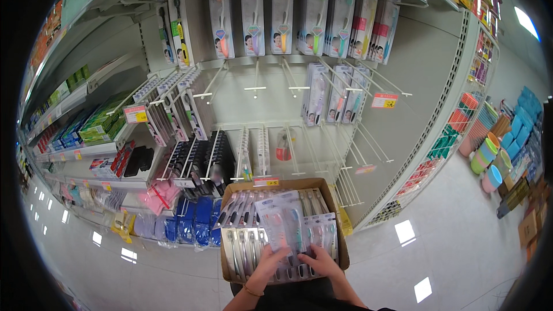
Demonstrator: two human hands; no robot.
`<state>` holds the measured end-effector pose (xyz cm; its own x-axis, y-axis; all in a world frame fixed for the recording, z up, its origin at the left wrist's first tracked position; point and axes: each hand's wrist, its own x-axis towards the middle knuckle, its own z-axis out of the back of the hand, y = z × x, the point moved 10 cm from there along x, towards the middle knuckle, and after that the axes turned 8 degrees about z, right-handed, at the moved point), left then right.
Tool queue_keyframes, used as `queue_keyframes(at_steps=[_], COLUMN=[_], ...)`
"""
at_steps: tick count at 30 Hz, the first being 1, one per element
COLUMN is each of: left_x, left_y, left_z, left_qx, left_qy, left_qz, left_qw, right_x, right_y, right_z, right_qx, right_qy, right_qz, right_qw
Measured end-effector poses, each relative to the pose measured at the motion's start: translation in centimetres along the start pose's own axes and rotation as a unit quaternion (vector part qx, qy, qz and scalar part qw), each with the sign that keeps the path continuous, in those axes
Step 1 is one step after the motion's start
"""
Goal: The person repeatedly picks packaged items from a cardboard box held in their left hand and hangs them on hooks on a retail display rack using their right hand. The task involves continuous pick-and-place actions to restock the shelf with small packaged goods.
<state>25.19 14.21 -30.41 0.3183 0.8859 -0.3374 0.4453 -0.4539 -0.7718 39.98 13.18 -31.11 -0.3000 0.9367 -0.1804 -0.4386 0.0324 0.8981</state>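
Before me an open cardboard box (pixel 342 242) holds several rows of packaged toothbrushes (pixel 245 248). My left hand (pixel 268 264) grips the lower end of a clear blister pack with a coral toothbrush (pixel 274 226). Overlapping it on the right is a pack with a teal toothbrush (pixel 296 224); my right hand (pixel 323 263) holds its lower edge between thumb and fingers. Both packs tilt above the box's contents. Whether more packs lie behind them is hidden. Beside my right hand, in the box, stand more carded toothbrushes (pixel 325 229).
Ahead, a shelf panel carries hanging toothbrush packs (pixel 283 13) and protruding metal hooks (pixel 293 90). Lower left hang black-handled items (pixel 218 160) and blue plastic-wrapped goods (pixel 203 220). Toothpaste boxes (pixel 101 123) fill the left shelves. Stacked plastic bins (pixel 484 155) stand at right.
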Motion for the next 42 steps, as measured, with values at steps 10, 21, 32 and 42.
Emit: queue_keyframes(at_steps=[10,21,32,42], left_x=[-0.9,-2.1,-2.0,0.2], left_y=[-1.4,-1.0,0.0,2.9], left_z=[-3.1,-4.2,-4.1,0.1], left_qx=[-0.003,-0.066,-0.069,-0.060], left_qy=[0.053,0.083,0.096,0.028], left_qz=[-0.036,0.016,0.046,0.080], left_qw=[0.998,0.994,0.992,0.995], right_x=[0.1,6.0,17.2,23.5], right_y=[2.1,14.7,10.9,10.3], right_z=[11.5,26.6,32.4,36.4], right_qx=[0.156,0.097,0.057,-0.008], right_qy=[-0.379,-0.447,-0.465,-0.455], right_qz=[0.224,0.307,0.284,0.270], right_qw=[0.884,0.835,0.837,0.848])
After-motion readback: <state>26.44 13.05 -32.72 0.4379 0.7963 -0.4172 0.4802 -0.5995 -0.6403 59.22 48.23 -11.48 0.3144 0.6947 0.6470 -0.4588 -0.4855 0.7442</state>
